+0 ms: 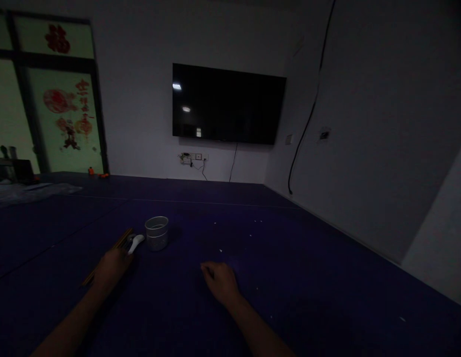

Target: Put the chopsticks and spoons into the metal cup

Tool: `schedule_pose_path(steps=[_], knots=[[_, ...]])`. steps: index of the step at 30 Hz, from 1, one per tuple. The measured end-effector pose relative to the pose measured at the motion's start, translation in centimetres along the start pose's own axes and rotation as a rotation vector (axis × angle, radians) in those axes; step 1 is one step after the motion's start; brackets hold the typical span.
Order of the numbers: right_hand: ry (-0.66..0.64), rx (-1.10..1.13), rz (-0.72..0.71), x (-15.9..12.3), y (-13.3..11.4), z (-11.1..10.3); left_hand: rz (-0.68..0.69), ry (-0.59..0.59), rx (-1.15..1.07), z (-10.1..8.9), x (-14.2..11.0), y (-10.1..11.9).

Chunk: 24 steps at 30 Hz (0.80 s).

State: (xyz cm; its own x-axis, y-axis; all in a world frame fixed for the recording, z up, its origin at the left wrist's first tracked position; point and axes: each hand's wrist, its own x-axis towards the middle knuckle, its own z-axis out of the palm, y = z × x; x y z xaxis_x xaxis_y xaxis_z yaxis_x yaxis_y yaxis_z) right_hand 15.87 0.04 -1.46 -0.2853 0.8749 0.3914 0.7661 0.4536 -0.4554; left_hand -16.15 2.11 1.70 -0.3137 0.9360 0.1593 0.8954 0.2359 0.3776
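On the dark blue tabletop, my left hand (112, 267) is closed around a bundle of utensils. Wooden chopsticks (121, 240) stick out past it at both ends, and a white soup spoon (137, 242) with its bowl toward the cup comes out at the fingertips. A metal spoon (131, 238) lies partly hidden between them. Just right of the bundle a grey metal cup (156, 234) stands upright, apart from both hands. My right hand (220, 280) rests on the table with fingers curled in and nothing visible in them.
Small white scraps (220, 251) are scattered over the blue table (186, 307). Clear plastic wrapping (33, 192) and a dark box (13, 170) are at the far left. Small orange items (91, 171) sit at the back edge. A black cable (308, 119) hangs down the right wall.
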Motion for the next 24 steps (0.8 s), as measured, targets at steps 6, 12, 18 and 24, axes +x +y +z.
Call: schedule_pose_path(steps=[6,12,18,24], knots=[[-0.005,-0.001,0.001,0.1,0.0,-0.1,-0.066,-0.02,0.058,-1.0,-0.9,0.9],[0.003,0.0,0.0,0.0,0.0,-0.1,-0.14,-0.021,0.111,-1.8,-1.3,1.2],[-0.006,-0.009,-0.006,0.0,-0.2,-0.3,-0.128,-0.031,0.168,-1.5,-0.7,0.5],[-0.008,-0.013,-0.012,0.1,0.0,-0.1,-0.077,-0.027,0.186,-1.7,-1.0,1.0]])
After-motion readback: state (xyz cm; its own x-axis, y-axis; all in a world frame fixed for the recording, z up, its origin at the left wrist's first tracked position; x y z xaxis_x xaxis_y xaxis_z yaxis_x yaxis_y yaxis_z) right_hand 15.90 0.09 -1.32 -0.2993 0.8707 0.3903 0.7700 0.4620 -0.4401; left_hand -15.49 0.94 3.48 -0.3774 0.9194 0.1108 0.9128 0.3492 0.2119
